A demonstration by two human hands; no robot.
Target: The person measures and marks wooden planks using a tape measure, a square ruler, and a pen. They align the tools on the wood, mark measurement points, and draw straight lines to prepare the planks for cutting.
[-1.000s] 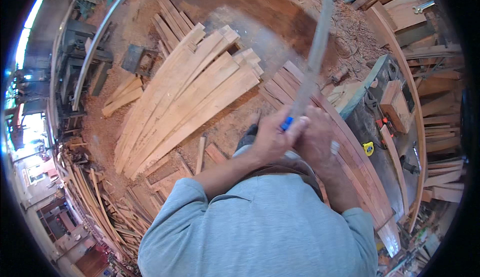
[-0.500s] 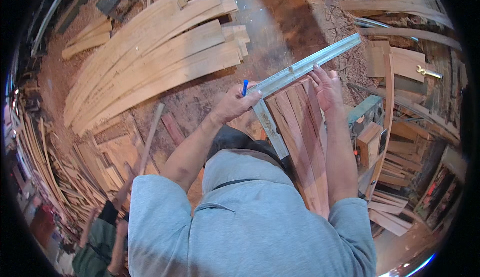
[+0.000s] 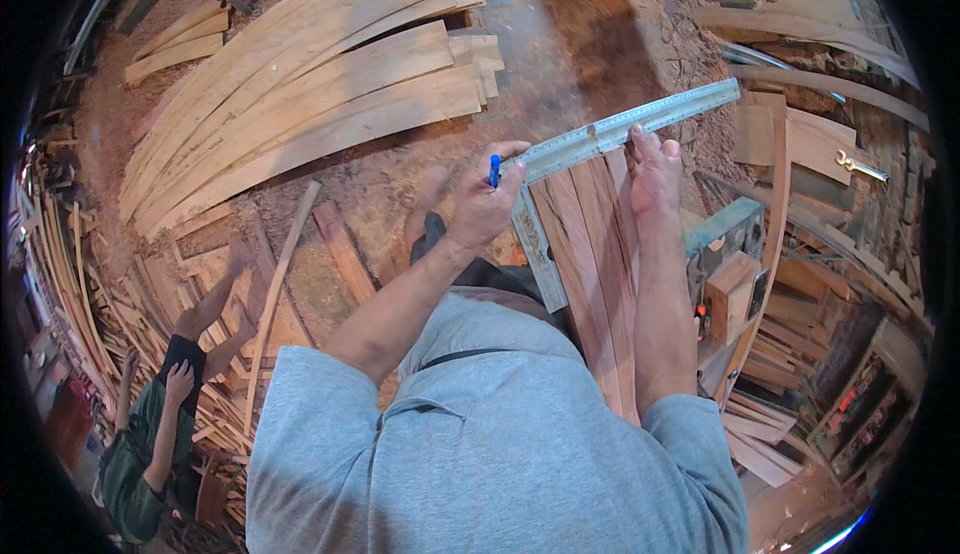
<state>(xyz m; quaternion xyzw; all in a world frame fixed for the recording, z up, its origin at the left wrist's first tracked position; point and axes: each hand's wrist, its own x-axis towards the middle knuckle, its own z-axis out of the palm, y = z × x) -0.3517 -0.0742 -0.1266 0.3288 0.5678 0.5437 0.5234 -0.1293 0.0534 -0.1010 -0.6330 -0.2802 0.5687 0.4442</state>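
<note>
A metal carpenter's square (image 3: 630, 129) lies across the far ends of several reddish-brown boards (image 3: 590, 254) standing side by side in front of me. Its short leg runs down along their left side. My left hand (image 3: 487, 194) is closed on the square's corner, with a blue pen (image 3: 494, 171) sticking up between thumb and fingers. At the right side of the boards, my right hand (image 3: 655, 174) has its fingertips bent against the near edge of the square's long leg. Whether it also grips the outer board is hard to see.
Long curved planks (image 3: 300, 104) lie stacked at far left. To the right are a green metal machine part (image 3: 725, 229), a wood block (image 3: 733, 284) and a wrench (image 3: 862, 166). Another person (image 3: 150, 444) sits at lower left beside piled strips. Sawdust covers the ground.
The square has turned slightly clockwise, its long leg now less steep across the board ends. Both hands stay on it. The other person at lower left has shifted an arm.
</note>
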